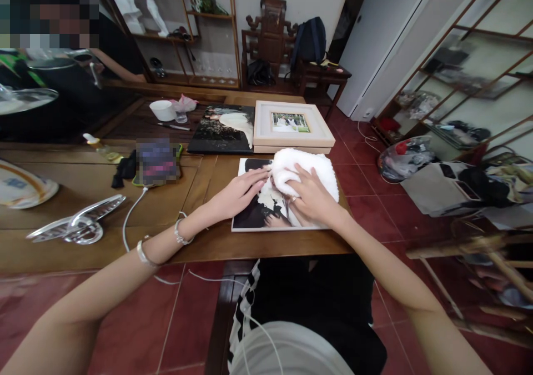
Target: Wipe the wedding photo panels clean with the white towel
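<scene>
Hands (239,194) (310,197) flat on towel (310,169) and photo print (250,216).

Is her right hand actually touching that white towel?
Touching: the head view shows the right hand pressed flat on the white towel, fingers sunk into it.
</scene>
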The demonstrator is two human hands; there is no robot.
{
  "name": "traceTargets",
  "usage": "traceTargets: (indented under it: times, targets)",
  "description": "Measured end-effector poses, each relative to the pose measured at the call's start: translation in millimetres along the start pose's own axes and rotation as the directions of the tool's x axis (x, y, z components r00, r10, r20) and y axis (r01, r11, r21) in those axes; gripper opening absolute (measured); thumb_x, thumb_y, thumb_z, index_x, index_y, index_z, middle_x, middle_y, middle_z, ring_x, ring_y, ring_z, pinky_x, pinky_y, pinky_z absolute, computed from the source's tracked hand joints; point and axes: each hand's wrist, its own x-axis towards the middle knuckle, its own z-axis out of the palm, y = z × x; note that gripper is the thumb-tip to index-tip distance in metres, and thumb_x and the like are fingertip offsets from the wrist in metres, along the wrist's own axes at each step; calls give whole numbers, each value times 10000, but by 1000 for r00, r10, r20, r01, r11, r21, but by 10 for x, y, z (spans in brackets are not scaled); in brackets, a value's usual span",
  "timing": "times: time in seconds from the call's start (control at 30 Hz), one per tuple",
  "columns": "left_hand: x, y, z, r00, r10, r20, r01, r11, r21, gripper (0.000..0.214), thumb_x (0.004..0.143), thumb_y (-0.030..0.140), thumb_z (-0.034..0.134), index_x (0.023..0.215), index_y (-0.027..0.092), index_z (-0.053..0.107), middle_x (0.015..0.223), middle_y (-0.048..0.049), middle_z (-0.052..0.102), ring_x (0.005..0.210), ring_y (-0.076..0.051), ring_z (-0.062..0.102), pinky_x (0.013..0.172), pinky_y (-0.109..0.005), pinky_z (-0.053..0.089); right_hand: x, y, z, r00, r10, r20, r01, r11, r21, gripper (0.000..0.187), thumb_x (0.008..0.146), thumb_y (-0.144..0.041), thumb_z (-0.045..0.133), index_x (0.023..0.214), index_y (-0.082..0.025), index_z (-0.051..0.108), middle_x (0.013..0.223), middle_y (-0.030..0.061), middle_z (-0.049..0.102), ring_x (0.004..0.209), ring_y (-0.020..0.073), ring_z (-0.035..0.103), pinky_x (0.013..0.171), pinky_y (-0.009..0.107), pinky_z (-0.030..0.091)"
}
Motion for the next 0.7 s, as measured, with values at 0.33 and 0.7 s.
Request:
traceTargets:
  times: [0.33,0.7]
  targets:
    - [-1,-49,-1,986,-102,-129,91,992,-90,609,991,533,233,1425,147,415,1543,-105,330,1430,-217,285,1194,-408,183,-102,-479,38,955,-285,79,287,958,-8,377,782,-76,545,1122,-177,671,1517,111,372,1438,371,169,1131,644,126]
    - [2,-37,0,991,-94,-95,94,996,-4,577,985,489,312,1405,115,438,1542,-144,317,1431,-251,278,1177,-420,222,-739,-745,-133,883,-400,245,363,913,186,368,729,-65,540,1052,-172,680,1542,83,332,1455,330,115,1165,596,89]
